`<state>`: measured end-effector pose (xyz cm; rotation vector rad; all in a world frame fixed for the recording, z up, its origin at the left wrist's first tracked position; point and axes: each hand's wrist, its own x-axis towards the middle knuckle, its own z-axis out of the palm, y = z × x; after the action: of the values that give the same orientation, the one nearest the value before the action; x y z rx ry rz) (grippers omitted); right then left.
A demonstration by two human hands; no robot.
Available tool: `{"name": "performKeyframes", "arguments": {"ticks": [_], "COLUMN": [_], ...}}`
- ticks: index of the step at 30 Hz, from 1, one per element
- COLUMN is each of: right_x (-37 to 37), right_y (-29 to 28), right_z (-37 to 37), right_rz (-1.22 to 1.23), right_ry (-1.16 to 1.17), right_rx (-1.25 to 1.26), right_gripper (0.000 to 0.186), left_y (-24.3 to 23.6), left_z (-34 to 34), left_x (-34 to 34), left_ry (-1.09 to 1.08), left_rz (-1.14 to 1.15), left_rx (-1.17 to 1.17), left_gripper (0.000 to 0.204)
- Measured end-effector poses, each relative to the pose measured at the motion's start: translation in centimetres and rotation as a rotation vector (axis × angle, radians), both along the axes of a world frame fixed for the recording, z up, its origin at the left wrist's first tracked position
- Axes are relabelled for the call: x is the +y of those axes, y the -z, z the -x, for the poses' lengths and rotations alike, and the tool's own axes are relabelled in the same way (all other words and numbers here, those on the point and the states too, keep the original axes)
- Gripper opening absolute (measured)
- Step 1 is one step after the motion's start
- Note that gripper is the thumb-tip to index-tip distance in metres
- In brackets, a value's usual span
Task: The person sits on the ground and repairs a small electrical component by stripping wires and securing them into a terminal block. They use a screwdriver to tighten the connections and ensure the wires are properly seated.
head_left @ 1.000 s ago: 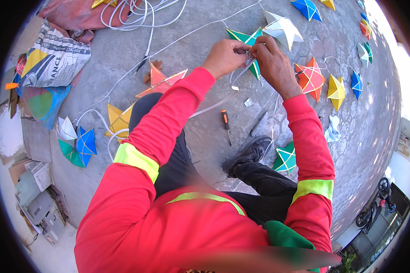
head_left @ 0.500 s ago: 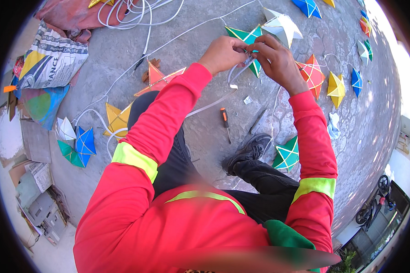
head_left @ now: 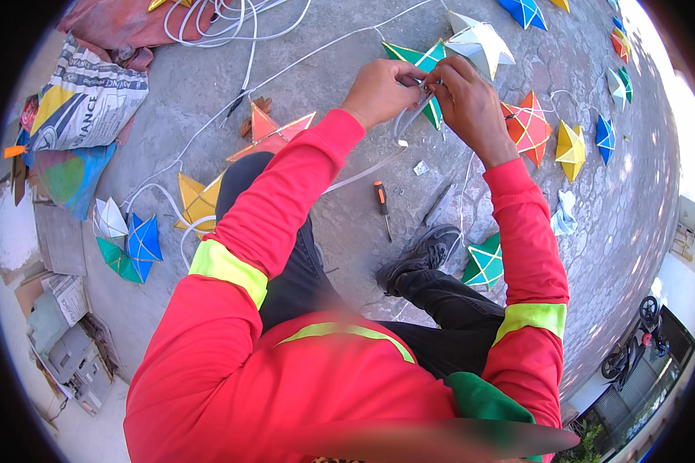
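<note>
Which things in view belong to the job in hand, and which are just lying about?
In the job:
- pale cord, between left hand and right hand
- green star behind them
- probably screwdriver

Lying about, apparently:
- printed sack
- crumpled pale scrap

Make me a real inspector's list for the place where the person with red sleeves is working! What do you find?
Surface: grey ground, with a stone-like pattern and sunlit patches toward the right.
Work things: small piece at the fingertips, too small to identify; green star, partly covered by the hands; white star beside it.
Clutter: screwdriver; small white scrap.
Hands: left hand and right hand close together, both pinching the small piece.
Cables: pale cable trailing below the hands; white coil at upper left.
Surroundings: printed sack at left; two-wheeled cycle at lower right.
</note>
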<state>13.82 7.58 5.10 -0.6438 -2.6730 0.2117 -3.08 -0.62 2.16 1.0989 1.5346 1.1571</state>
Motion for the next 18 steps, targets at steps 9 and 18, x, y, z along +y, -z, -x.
{"name": "performKeyframes", "arguments": {"ticks": [9, 18], "right_x": [-1.0, -1.7], "right_y": [-0.2, -0.5], "right_z": [0.5, 1.0], "right_rz": [0.041, 0.083], "right_ry": [0.094, 0.173], "right_rx": [0.014, 0.069], "right_gripper": [0.012, 0.014], "left_y": [1.3, 1.8], "left_z": [-0.3, -1.0], "left_x": [0.3, 0.1], "left_ry": [-0.04, -0.078], "left_rz": [-0.035, -0.056], "left_rx": [-0.064, -0.24], "left_gripper": [0.025, 0.022]}}
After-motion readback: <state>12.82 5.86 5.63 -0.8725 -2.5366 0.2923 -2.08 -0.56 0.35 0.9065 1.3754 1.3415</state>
